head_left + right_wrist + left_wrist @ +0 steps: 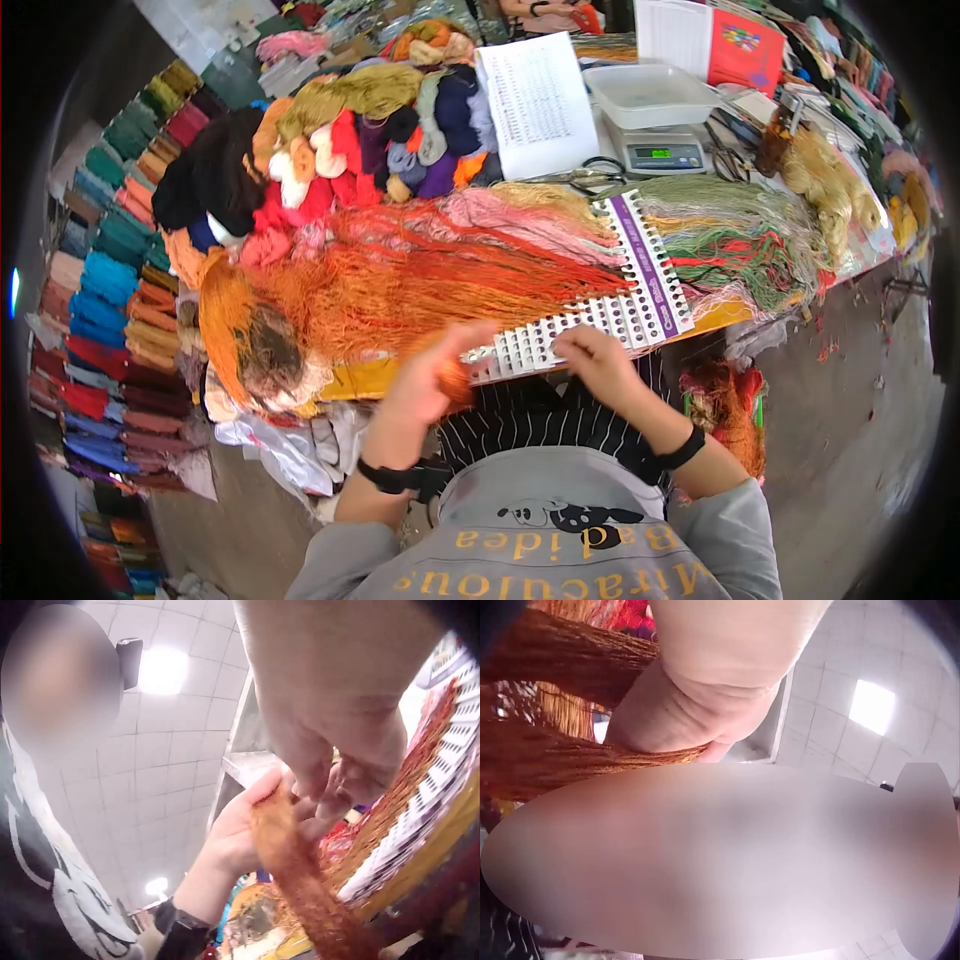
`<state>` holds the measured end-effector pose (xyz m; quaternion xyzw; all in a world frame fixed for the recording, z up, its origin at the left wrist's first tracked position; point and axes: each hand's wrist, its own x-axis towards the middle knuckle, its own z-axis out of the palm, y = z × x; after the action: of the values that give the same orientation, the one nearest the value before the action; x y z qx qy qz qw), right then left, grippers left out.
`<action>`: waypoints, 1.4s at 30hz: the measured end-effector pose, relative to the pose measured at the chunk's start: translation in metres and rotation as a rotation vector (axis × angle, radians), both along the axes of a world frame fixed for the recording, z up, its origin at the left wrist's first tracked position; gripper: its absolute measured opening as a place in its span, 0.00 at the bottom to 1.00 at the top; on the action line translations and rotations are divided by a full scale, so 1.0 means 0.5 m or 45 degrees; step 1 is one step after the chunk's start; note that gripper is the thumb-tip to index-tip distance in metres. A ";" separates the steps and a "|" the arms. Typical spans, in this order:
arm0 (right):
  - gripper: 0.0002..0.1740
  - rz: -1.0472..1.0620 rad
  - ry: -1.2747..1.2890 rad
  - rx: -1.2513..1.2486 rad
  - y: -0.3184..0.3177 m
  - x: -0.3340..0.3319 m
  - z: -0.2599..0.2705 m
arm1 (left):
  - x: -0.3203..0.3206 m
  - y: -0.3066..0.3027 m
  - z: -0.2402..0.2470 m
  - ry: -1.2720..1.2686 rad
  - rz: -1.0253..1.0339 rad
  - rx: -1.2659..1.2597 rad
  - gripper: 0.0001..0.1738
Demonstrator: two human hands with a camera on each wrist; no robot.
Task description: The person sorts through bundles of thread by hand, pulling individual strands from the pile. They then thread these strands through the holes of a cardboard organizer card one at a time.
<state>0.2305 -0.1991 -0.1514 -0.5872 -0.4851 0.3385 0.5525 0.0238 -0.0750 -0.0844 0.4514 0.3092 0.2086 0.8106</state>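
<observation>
Rust-orange thread [455,382] hangs from the left hand [425,385], whose thumb and fingers curl round it in front of the table edge. In the left wrist view, strands of this thread [547,757] run up to the left hand [712,697]. The right wrist view shows the thread bundle [300,877] draped over the left palm [232,832]. Close by, the right hand [337,712] has curled fingers with the tips together; any strand between them cannot be made out. From above, the right hand [605,368] is beside the white punched cards [530,345].
Red, pink and orange threads [400,260] spread across the table behind the hands, with a purple-and-white holed strip [648,265] at their right. Farther back are a digital scale [660,152], scissors [598,176], a printed sheet [538,105] and yarn skeins [350,95].
</observation>
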 end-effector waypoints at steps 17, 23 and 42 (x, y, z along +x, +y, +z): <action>0.07 0.194 0.850 -0.162 -0.017 -0.051 0.062 | 0.081 -0.051 -0.011 -0.254 -0.229 -0.406 0.28; 0.10 0.191 0.604 -0.266 -0.014 -0.060 0.065 | 0.083 -0.057 -0.021 -0.261 -0.281 -0.434 0.27; 0.10 -0.727 0.876 1.019 -0.492 0.555 -0.039 | -0.143 0.049 0.098 -0.607 0.521 -0.276 0.23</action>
<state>0.5079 -0.4453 -0.1710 -0.2974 -0.1912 0.1382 0.9251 -0.0477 -0.0504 -0.0353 0.2295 0.2153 0.4328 0.8448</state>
